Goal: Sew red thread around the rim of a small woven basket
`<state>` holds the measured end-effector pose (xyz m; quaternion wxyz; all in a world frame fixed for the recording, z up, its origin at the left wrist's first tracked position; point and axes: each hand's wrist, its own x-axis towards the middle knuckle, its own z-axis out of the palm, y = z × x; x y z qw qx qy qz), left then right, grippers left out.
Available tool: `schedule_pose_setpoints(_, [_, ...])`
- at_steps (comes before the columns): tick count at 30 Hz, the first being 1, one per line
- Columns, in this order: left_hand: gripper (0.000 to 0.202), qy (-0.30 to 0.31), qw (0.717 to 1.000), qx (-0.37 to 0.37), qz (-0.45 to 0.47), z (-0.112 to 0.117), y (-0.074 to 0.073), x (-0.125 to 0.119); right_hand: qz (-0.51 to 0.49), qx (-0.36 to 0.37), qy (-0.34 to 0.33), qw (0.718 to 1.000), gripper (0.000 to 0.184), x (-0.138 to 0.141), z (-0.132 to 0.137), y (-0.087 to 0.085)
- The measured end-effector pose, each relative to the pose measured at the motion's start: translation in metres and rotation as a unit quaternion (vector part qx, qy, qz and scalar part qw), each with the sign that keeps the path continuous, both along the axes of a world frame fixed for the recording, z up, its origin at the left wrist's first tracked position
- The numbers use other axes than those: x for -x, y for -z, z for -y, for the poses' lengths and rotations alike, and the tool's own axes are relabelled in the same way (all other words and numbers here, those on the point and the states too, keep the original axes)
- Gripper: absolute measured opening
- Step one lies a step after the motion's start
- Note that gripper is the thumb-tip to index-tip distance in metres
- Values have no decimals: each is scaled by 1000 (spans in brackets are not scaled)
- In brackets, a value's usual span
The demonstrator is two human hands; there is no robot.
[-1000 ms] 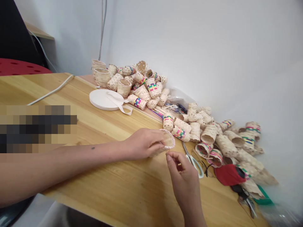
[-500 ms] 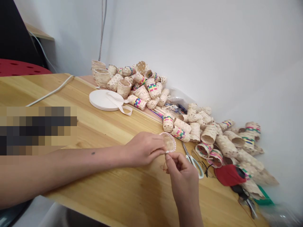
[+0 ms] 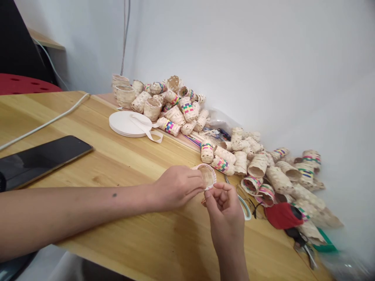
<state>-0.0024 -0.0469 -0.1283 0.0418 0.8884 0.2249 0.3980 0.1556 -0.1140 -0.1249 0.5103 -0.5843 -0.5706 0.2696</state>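
My left hand point(image 3: 175, 186) is closed round a small woven basket point(image 3: 206, 175) with a pink-trimmed rim, its mouth turned to the right. My right hand point(image 3: 225, 212) sits just below and to the right of it, fingers pinched at the basket's rim on something thin that I cannot make out. Both hands hover over the wooden table point(image 3: 123, 164).
A heap of small woven baskets point(image 3: 172, 103) lies along the wall, with another pile point(image 3: 281, 171) to the right. A white tape roll point(image 3: 129, 124), scissors point(image 3: 244, 203), a red cloth point(image 3: 281, 216), a black phone point(image 3: 38, 158) and a white cable point(image 3: 43, 124) lie on the table.
My right hand rose from below the basket up to its rim and pinched there. The left hand turned the basket a little and shifted slightly down.
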Motion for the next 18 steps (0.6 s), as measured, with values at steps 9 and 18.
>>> schedule_pose_setpoints(9, [28, 1, 996, -93, 8, 1, -1, -2, 302, -69, -77, 948, 26, -23, -14, -38])
schedule_pose_setpoints(18, [25, 24, 994, -107, -10, 2, -1, -3, 186, -23, -68, 980, 22, -20, -22, -44])
